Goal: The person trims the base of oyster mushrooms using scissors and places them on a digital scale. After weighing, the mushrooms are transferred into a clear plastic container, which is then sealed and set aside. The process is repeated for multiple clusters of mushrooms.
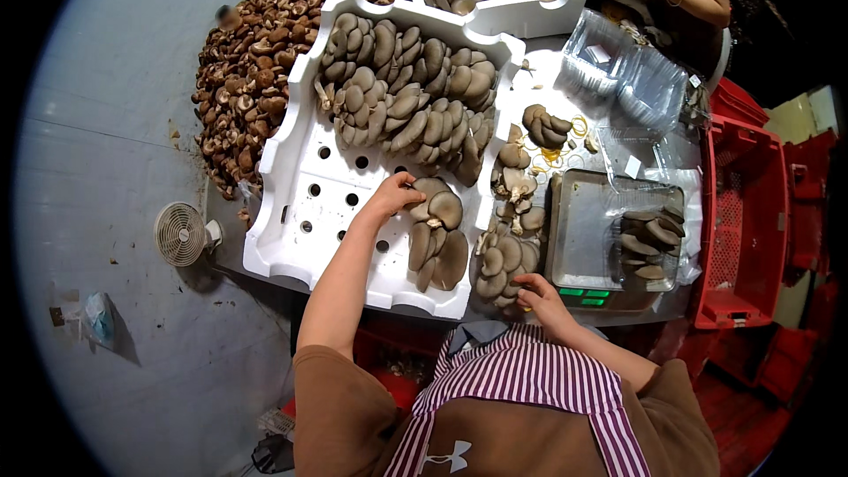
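My left hand (pixel 395 195) reaches into a white foam crate (pixel 274 252), its fingers closed on the edge of an oyster mushroom cluster (pixel 439 205). Just below that cluster, more grey-brown oyster mushrooms (pixel 438 259) lie on the crate's floor. Larger clumps (pixel 415 110) fill the crate's far half. Outside the crate's right wall, my right hand (pixel 546 302) has its fingers curled against the side of another oyster mushroom cluster (pixel 503 267) on the table. Part of its grip is hidden by the mushrooms.
Right of my right hand stands a scale (pixel 579 238) bearing a clear tray (pixel 654 243) of mushrooms. Stacked clear plastic trays (pixel 649 79) and rubber bands (pixel 553 155) lie beyond. Brown mushrooms (pixel 256 79) heap at left near a small fan (pixel 181 234). Red crates (pixel 746 221) and another person's arm (pixel 702 2) are at right.
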`<state>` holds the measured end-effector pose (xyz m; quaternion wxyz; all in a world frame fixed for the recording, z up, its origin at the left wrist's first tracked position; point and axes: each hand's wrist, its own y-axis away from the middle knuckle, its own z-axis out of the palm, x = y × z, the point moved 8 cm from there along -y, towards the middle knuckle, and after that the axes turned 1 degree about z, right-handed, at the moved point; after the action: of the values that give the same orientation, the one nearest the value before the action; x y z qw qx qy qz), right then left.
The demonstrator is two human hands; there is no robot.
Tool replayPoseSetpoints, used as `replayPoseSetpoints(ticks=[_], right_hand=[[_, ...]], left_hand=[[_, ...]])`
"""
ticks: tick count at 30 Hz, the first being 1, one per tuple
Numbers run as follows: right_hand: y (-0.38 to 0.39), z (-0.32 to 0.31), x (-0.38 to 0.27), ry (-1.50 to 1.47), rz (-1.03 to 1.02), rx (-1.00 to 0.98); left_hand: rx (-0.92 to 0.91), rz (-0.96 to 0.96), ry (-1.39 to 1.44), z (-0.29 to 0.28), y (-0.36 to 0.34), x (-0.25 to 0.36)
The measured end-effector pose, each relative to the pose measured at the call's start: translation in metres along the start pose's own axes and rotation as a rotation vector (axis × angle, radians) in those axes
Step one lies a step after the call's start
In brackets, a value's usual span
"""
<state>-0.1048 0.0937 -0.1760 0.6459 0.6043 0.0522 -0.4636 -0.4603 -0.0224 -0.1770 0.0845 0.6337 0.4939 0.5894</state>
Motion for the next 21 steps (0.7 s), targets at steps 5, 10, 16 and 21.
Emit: replayPoseSetpoints(ticks=[5, 10, 16, 21], right_hand=[[0.007, -0.006, -0.003, 0.02, 0.009, 0.038], [0.006, -0.013, 0.016, 0.032, 0.01, 0.0], [0.014, -0.014, 0.025, 0.195, 0.025, -0.06], [0.02, -0.006, 0.034, 0.277, -0.009, -0.187]], left_hand=[[0.034, -0.021, 0.181, -0.013, 0.0, -0.02], [0.095, -0.037, 0.583, -0.027, 0.026, -0.016], [-0.192, 0.275, 1.128, -0.018, 0.065, 0.009], [-0.301, 0.384, 1.338, -0.007, 0.096, -0.004]])
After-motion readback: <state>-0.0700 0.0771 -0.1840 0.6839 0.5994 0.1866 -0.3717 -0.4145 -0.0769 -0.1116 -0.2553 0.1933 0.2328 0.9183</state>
